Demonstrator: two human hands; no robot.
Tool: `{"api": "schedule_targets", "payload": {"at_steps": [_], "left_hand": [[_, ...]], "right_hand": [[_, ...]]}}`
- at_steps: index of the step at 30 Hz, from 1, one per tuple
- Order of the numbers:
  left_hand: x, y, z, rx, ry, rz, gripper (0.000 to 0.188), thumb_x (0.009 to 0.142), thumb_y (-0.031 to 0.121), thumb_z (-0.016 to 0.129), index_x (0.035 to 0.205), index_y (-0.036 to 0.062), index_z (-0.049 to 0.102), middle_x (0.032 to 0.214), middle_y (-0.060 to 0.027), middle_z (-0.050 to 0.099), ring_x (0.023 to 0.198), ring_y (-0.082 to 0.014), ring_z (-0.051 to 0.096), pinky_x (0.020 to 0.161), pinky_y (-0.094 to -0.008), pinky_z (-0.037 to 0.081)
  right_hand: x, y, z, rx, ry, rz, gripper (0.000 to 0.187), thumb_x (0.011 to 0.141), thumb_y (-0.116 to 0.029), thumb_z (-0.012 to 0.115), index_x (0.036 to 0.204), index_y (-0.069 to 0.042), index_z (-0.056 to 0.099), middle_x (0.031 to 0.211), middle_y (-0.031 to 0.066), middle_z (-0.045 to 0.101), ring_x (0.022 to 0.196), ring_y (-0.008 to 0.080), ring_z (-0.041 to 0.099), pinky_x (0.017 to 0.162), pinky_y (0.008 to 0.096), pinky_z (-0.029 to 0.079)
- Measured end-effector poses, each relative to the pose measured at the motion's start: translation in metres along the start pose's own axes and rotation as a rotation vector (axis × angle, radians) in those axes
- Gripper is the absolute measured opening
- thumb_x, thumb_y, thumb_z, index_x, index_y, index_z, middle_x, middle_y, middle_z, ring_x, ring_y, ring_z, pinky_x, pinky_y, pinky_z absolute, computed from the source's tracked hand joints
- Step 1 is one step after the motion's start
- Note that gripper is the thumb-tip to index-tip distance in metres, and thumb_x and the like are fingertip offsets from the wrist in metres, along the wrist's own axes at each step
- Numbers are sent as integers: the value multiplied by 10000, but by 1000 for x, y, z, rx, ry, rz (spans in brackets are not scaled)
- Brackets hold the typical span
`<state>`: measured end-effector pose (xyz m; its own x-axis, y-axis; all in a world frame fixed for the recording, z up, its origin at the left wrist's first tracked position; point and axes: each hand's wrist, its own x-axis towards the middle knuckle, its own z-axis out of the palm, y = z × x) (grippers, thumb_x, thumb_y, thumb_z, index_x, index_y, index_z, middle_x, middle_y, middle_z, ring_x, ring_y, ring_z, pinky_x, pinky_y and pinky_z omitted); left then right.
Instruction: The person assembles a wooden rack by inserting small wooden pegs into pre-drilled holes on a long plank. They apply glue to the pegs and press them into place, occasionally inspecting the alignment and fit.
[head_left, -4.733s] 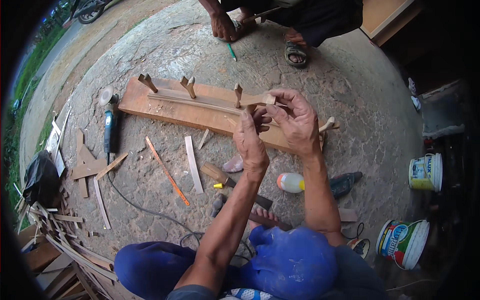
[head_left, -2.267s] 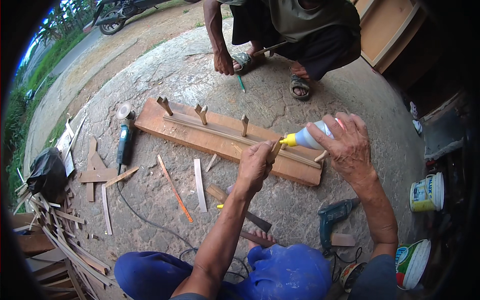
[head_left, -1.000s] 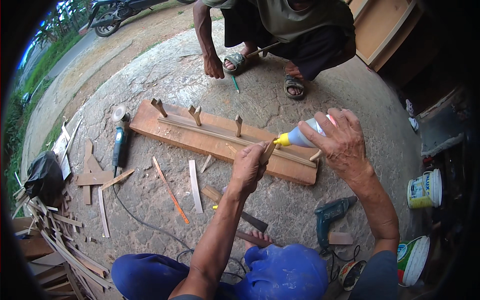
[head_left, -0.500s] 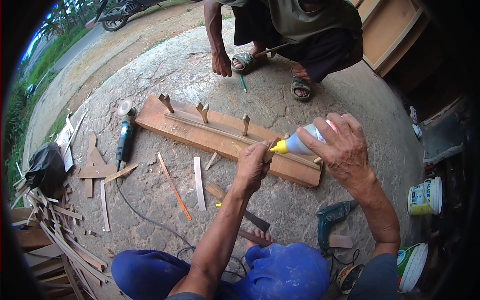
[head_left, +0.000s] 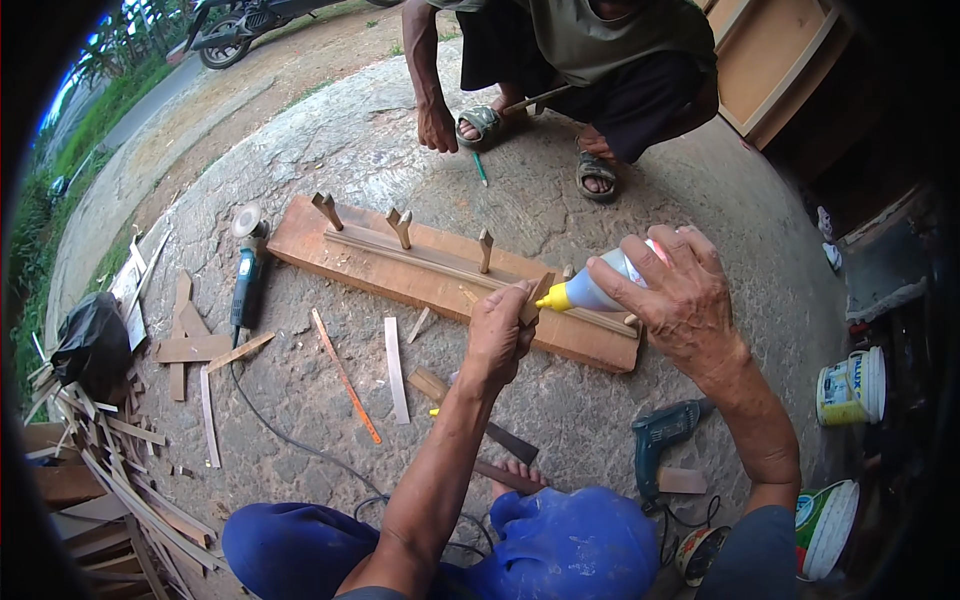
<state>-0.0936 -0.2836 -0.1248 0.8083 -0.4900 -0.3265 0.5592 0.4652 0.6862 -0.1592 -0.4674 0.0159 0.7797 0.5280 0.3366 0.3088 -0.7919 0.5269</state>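
Observation:
My left hand (head_left: 497,332) is closed around a small piece of wood (head_left: 537,298), its far end sticking out past the fingers. Tilted down toward that piece is a glue bottle (head_left: 597,284) with a yellow nozzle, gripped by my right hand (head_left: 672,290). The nozzle tip is at the wood's edge; whether it touches I cannot tell. Beyond and below my hands lies a thick wooden beam (head_left: 590,348). On it rests a narrow wooden strip (head_left: 420,262) with several short pegs standing up, some notched on top; my hands partly cover its right end.
An angle grinder (head_left: 247,270) lies left of the beam, a drill (head_left: 665,432) at lower right. Wood offcuts (head_left: 195,347), an orange strip (head_left: 345,375) and a cable are scattered about. Buckets (head_left: 850,388) stand at right. Another person (head_left: 610,60) squats opposite, near a green pencil-like stick (head_left: 481,170).
The whole view has shifted very slightly. Both hands keep their holds, and the bottle's nozzle stays at the small piece of wood.

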Motion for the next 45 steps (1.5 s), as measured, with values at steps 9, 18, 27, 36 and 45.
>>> {"api": "schedule_targets", "payload": {"at_steps": [9, 18, 27, 36, 45], "left_hand": [[-1, -1, -2, 28, -6, 11, 324, 967, 294, 540, 1122, 41, 670, 623, 43, 488, 426, -34, 406, 369, -186, 286], [-3, 4, 4, 37, -30, -4, 326, 972, 271, 548, 1132, 4, 645, 618, 35, 469, 414, -45, 369, 361, -190, 277], [-2, 0, 10, 37, -47, 30, 338, 976, 262, 522, 1139, -15, 627, 619, 29, 466, 438, -42, 376, 371, -184, 292], [-3, 0, 7, 64, -53, 23, 353, 980, 272, 509, 1164, -8, 619, 595, 38, 432, 425, -42, 348, 366, -192, 274], [2, -3, -1, 48, -30, 45, 338, 985, 277, 519, 1167, 11, 624, 640, 25, 463, 437, -43, 350, 374, -188, 276]], "right_hand": [[-3, -2, -1, -4, -26, -4, 509, 755, -158, 735, 1232, -298, 626, 1088, 37, 573, 1075, 231, 544, 1006, 434, 386], [-5, 20, 15, -45, -83, 35, 398, 825, -163, 655, 1211, -260, 627, 1068, 56, 591, 1003, 232, 568, 968, 426, 389], [-8, 18, 5, -27, -57, 51, 350, 850, -177, 617, 1186, -270, 634, 1045, 31, 584, 1019, 220, 568, 963, 426, 410], [-13, 18, 14, 47, -16, 96, 371, 836, -124, 618, 1181, -255, 644, 1029, 44, 585, 1016, 223, 564, 959, 424, 410], [0, 5, 0, 2, 74, 37, 233, 865, -190, 591, 1090, -236, 630, 958, 16, 582, 913, 189, 570, 891, 373, 426]]}}
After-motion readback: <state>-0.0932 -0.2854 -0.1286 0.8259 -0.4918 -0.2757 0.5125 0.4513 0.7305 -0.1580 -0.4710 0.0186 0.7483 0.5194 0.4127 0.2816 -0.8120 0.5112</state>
